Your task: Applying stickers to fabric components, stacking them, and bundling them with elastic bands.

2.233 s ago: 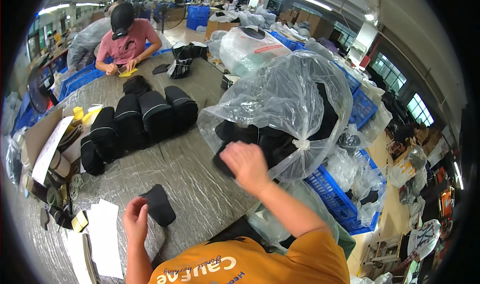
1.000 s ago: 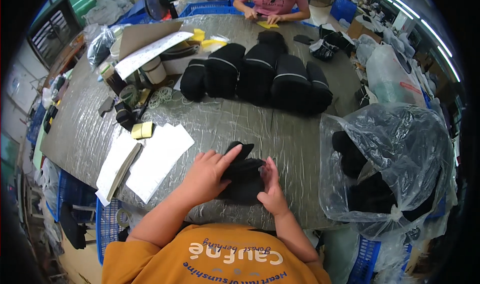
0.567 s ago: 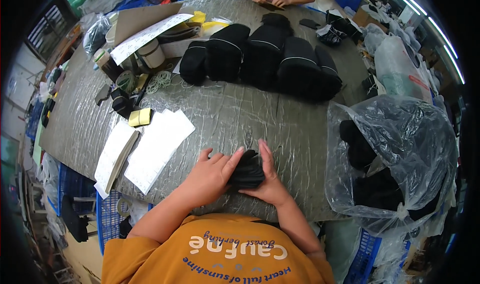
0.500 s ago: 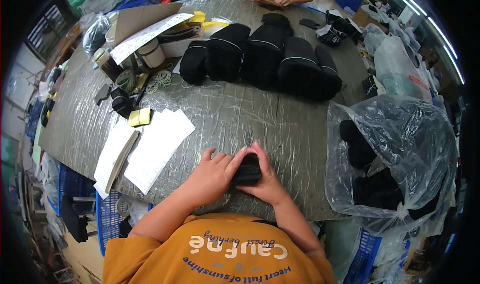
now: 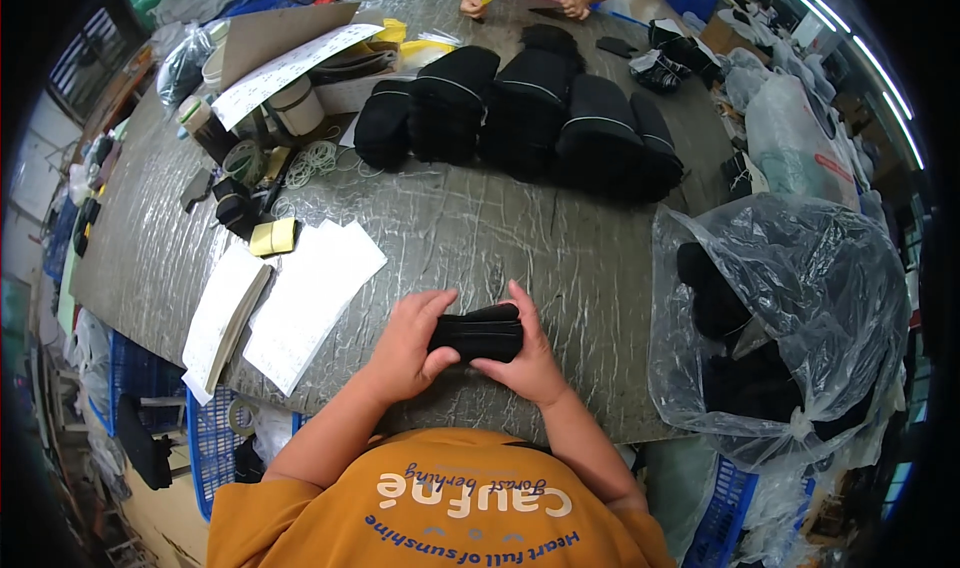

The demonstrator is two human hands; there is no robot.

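A small stack of black fabric pieces (image 5: 478,336) is held just above or on the table near its front edge. My left hand (image 5: 412,342) closes on the stack's left end, thumb along the near side and fingers behind. Its right end sits in my right hand (image 5: 532,356), between thumb and fingers. Beyond my hands stand several larger bundles of black fabric (image 5: 455,108), tied with pale bands. To the left lie white paper sheets (image 5: 315,303) and a small yellow pad (image 5: 273,236).
At right, a clear plastic bag (image 5: 820,308) holds black pieces. Loose rubber bands (image 5: 312,165), jars (image 5: 298,110) and a cardboard sheet (image 5: 280,43) crowd the far left. Across the table, another person's hands (image 5: 475,6) hold a yellow strip. A blue basket (image 5: 215,448) stands below the table's left edge.
My left hand has moved from above the stack to its left end, and the stack now shows lengthwise between both hands. The other person's hands have moved apart with a yellow strip showing.
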